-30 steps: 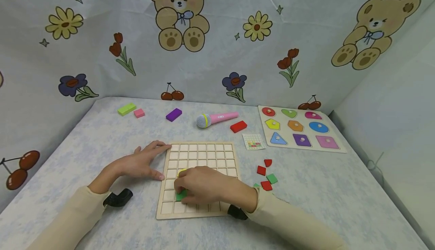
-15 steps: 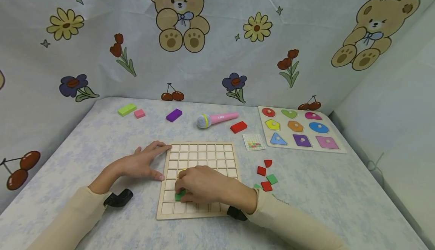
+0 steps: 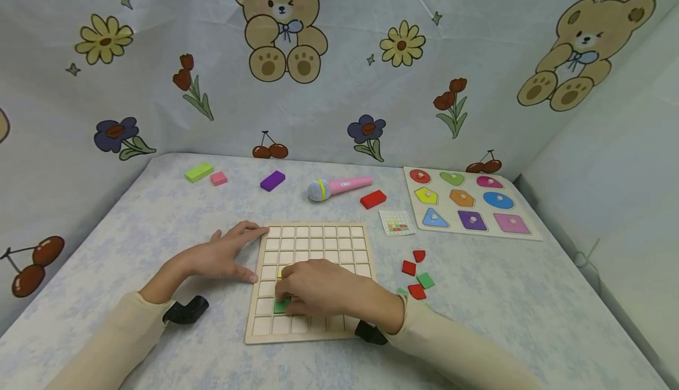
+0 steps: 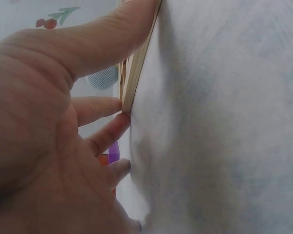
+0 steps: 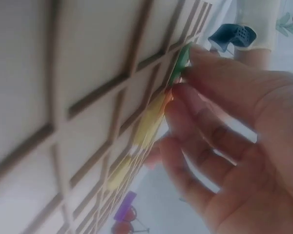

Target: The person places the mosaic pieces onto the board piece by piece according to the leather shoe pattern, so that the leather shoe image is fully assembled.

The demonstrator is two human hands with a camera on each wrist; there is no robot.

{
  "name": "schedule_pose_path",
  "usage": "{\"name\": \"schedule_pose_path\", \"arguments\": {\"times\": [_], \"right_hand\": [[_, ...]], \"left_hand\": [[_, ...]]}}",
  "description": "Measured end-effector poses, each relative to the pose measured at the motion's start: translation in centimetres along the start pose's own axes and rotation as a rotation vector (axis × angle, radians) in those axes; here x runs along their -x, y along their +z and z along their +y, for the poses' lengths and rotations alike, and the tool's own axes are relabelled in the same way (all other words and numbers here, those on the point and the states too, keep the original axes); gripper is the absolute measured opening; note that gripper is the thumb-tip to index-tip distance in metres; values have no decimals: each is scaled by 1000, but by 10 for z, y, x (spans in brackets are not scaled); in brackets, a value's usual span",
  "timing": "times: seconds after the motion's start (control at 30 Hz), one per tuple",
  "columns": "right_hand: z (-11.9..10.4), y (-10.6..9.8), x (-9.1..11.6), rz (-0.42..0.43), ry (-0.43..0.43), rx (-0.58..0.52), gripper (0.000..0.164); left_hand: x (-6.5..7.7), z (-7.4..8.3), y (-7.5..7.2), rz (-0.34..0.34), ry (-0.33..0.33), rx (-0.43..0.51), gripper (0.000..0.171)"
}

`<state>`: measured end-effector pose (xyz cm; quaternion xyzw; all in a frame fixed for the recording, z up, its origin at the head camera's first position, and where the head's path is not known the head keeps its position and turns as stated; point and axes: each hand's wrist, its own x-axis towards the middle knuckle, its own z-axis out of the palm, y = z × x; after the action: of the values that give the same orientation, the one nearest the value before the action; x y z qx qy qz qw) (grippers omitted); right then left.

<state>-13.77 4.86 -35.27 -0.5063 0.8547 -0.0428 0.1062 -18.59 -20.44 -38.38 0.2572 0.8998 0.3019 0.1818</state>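
A wooden grid board lies on the table. My left hand rests along its left side, fingers spread, thumb and fingertips touching the edge; the left wrist view shows the board's edge against them. My right hand is over the lower left cells, its fingers bent down, thumb and forefinger at a green tile. In the right wrist view the thumb touches that green tile, beside a thin orange strip and yellow tiles. My right hand hides part of the grid.
Loose red tiles and green tiles lie right of the board, near a small pattern card. Behind are a pink toy microphone, red block, purple block, green block and shape puzzle.
The right hand's fingers shift slightly at the green tile. The left hand stays on the board's edge; the whole view drifts a little.
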Motion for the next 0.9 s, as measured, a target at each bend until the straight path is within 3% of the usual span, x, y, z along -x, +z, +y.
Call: {"name": "schedule_pose_path", "arguments": {"times": [0.23,0.5,0.77,0.9], "right_hand": [[7,3,13,29,-65,-12,17],[12,3,16,29,-66,-40,21],[14,4,22,26,-99,41,20],[17,4,25,-2,-78,-41,25]], "left_hand": [[0,1,0,3,-4,-6,97],[-1,0,0,-1,-4,1,98],[-1,0,-1,-5,1,6,98],[-2,0,1,-8,-14,6,98]]}}
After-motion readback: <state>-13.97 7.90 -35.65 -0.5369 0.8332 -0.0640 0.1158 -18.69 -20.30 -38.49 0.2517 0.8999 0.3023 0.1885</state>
